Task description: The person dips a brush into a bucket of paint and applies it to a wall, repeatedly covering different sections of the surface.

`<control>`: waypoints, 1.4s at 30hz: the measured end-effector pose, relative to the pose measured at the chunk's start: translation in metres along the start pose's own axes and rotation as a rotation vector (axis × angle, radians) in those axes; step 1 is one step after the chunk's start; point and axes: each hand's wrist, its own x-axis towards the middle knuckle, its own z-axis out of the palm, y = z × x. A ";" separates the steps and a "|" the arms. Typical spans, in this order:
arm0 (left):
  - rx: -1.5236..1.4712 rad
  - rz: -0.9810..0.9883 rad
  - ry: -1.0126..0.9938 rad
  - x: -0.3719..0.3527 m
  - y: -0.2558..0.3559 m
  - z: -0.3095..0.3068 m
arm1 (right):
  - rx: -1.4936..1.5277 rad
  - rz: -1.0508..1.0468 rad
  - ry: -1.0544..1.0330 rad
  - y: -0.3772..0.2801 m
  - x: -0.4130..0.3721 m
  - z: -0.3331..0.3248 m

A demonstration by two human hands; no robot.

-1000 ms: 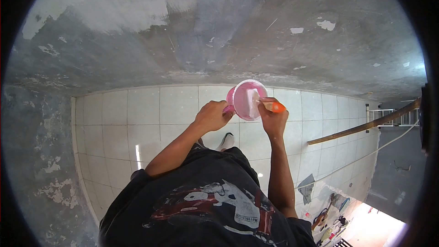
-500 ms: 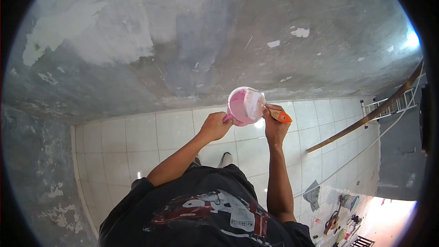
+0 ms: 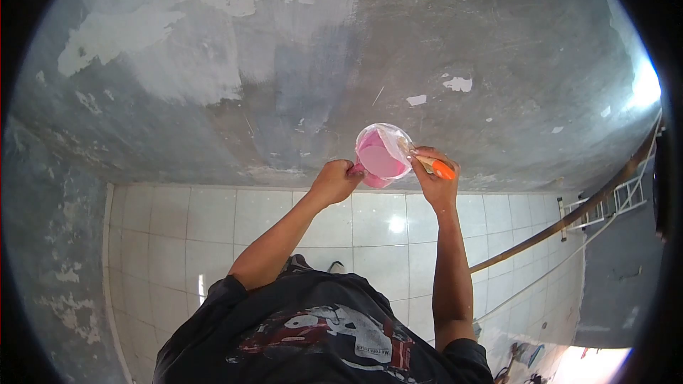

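Observation:
A pink dipper (image 3: 372,180) with pinkish liquid inside is held up in front of the wall. My left hand (image 3: 336,183) is closed round its short handle. My right hand (image 3: 437,179) grips a paintbrush (image 3: 442,169) with an orange-tipped handle. The brush's pale, wet bristles lie inside the dipper against its right rim, partly below the edge. White smears coat the dipper's rim.
A grey wall (image 3: 441,43) with pale patches and chipped spots rises ahead, and another wall (image 3: 53,242) stands at the left. White tiles (image 3: 213,220) cover the floor. At the right are a wooden pole (image 3: 526,242) and a white ladder (image 3: 629,195).
Both hands have raised the dipper and brush slightly. The bristles have shifted toward the dipper's upper right rim, and my view has tilted up toward the wall.

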 end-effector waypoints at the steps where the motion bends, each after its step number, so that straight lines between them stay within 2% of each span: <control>1: 0.018 0.008 0.025 0.000 0.004 0.001 | 0.005 -0.007 -0.017 0.001 0.002 -0.003; 7: 0.041 -0.025 0.103 -0.003 0.009 0.008 | 0.044 0.024 -0.101 0.014 0.009 -0.008; 10: 0.029 -0.030 0.071 0.000 0.011 0.002 | 0.033 -0.062 -0.133 0.013 0.023 -0.009; 14: 0.033 0.072 0.075 0.018 0.010 -0.013 | -0.022 -0.109 -0.133 0.013 0.040 -0.005; 16: -0.053 0.033 0.068 0.021 0.018 -0.016 | -0.038 -0.119 -0.146 0.009 0.048 -0.010; 20: -0.037 0.109 0.100 0.041 0.022 -0.026 | -0.051 -0.129 -0.191 0.008 0.084 -0.013; 25: -0.096 -0.007 0.044 0.060 0.039 -0.035 | -0.051 -0.156 -0.231 0.012 0.128 -0.025; 33: -0.135 -0.020 0.112 0.079 0.056 -0.024 | -0.109 -0.277 -0.363 0.028 0.182 -0.041; 37: -0.119 -0.030 0.137 0.076 0.066 -0.019 | -0.057 -0.273 -0.405 0.035 0.201 -0.049; 42: -0.076 -0.041 0.185 0.072 0.072 -0.012 | -0.124 -0.511 -0.437 0.034 0.216 -0.056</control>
